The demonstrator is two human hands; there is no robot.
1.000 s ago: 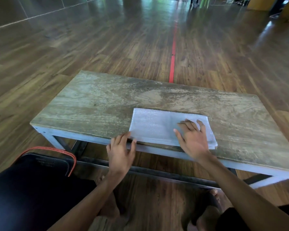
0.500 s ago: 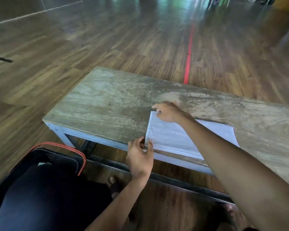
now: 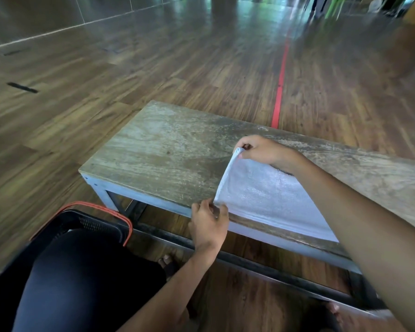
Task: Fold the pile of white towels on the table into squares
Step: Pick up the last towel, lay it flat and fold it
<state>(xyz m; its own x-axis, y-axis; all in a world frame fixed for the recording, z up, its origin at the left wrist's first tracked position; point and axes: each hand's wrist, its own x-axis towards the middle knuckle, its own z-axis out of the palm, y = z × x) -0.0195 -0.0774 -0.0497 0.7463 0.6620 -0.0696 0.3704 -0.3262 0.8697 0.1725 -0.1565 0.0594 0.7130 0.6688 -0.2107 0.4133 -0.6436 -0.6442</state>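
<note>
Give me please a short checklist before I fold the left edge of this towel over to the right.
1. Right hand pinches the white towel at its far left corner: ok.
2. Left hand pinches its near left corner: ok.
3. Left edge lifted off the wooden table: ok.
4. Visible towel surface free of other things: ok.
5. Right end lying flat: cannot tell, the right forearm hides it.
</note>
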